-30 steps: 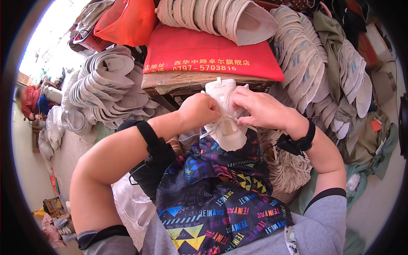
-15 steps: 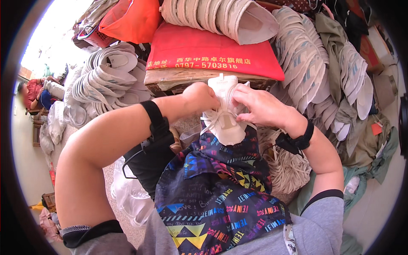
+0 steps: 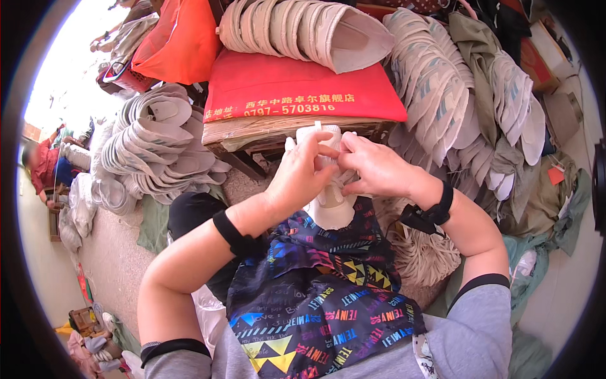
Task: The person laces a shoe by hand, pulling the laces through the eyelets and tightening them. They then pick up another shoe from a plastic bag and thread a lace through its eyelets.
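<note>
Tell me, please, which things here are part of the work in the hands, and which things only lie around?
In the work:
- white shoe upper, on the lap
- left hand and right hand, both gripping it
- patterned apron beneath it

Lying around:
- red bag
- stacks of white uppers
- bundle of pale cord
- orange bag

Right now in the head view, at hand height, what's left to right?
Stack of white shoe uppers → left hand → white shoe upper being held → right hand → black wristband → olive cloth heap.
</note>
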The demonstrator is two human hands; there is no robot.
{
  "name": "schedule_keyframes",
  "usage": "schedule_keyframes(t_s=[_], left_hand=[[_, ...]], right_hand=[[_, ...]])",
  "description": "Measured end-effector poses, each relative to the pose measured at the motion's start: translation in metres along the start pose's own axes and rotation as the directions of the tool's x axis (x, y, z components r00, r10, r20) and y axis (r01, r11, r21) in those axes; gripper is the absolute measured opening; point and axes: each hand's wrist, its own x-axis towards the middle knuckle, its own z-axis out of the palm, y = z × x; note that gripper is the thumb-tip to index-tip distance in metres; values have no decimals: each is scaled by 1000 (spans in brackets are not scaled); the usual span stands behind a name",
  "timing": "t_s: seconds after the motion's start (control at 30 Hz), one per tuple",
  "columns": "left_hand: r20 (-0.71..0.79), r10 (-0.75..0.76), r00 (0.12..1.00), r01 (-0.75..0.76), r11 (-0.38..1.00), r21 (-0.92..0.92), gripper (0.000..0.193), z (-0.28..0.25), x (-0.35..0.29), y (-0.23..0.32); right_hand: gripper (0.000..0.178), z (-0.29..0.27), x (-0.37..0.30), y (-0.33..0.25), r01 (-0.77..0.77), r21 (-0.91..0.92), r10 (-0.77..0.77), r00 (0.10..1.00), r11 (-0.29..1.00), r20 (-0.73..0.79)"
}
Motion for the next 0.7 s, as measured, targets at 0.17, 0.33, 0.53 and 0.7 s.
schedule_keyframes(t_s=[0.17, 0.33, 0.53, 0.7], left_hand=[[44, 165, 985, -171, 959, 225, 55, 7, -2, -12], [214, 91, 973, -168, 911, 377, 52, -1, 12, -1], [429, -169, 887, 56, 963, 264, 37, -11, 41, 9], [329, -87, 940, 16, 977, 212, 32, -6, 40, 4]], right_hand=[[37, 13, -4, 4, -14, 152, 26, 997, 988, -78], [27, 18, -4, 12, 53, 240, -16, 988, 969, -154], [23, 23, -2, 15, 125, 232, -86, 981, 965, -171], [23, 17, -8, 15, 88, 329, -29, 983, 940, -180]])
